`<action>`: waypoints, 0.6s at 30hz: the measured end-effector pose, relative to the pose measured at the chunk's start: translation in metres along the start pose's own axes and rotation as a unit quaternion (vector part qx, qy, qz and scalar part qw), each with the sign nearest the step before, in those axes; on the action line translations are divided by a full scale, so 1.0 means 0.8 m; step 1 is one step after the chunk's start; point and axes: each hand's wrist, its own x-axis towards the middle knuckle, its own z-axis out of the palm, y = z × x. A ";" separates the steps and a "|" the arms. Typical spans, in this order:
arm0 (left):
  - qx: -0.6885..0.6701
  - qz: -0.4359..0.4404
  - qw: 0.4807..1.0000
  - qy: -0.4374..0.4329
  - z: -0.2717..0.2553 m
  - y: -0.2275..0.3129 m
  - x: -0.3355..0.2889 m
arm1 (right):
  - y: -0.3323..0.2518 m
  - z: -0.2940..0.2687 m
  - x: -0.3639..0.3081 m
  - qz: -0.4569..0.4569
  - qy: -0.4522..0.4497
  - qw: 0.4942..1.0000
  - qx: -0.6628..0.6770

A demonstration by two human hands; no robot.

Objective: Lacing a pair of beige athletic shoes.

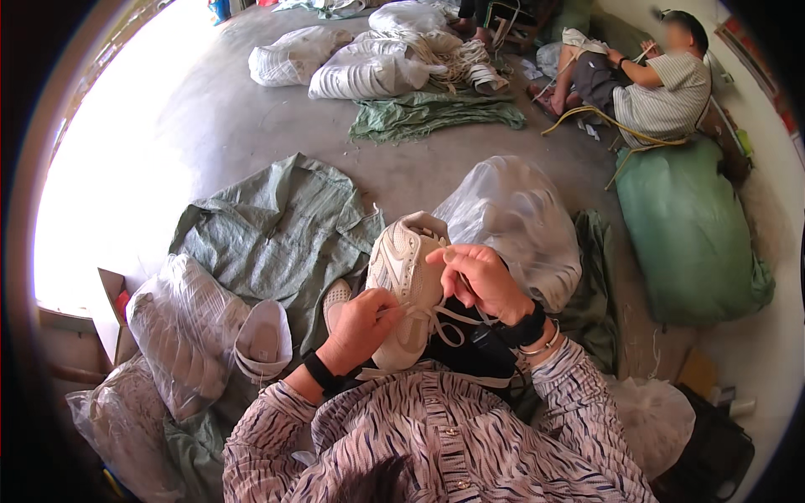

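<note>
White sneaker [402, 281] upright, toe away, left hand [362, 327] fingers clamping its side, right hand [480, 281] fingers pinching lace [449, 323]

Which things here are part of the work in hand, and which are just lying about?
In hand:
white shoe
white lace
left hand
right hand

Lying about:
clear bag of soles
green woven sack
full green sack
clear plastic bag
seated person

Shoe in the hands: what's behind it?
Behind the shoe a clear plastic bag bulges up, with green sacking on the floor to the left. The bag's lower front is covered by the shoe and right hand.
</note>
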 end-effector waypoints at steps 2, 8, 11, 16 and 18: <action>-0.076 -0.098 0.992 -0.007 0.001 -0.001 -0.003 | 0.007 0.019 0.012 -0.016 0.023 1.000 0.010; -0.108 -0.120 0.987 -0.001 0.008 0.001 -0.011 | 0.029 0.026 0.005 0.066 -0.050 0.996 0.030; -0.134 -0.136 0.982 0.000 0.007 -0.007 -0.010 | 0.030 0.029 -0.004 0.110 -0.082 0.990 -0.045; -0.048 -0.141 0.989 0.026 0.011 0.004 -0.005 | 0.017 0.033 -0.004 0.124 -0.101 0.985 -0.066; 0.106 -0.084 0.990 0.035 0.014 0.024 0.005 | 0.015 0.033 -0.002 0.119 -0.100 0.985 -0.078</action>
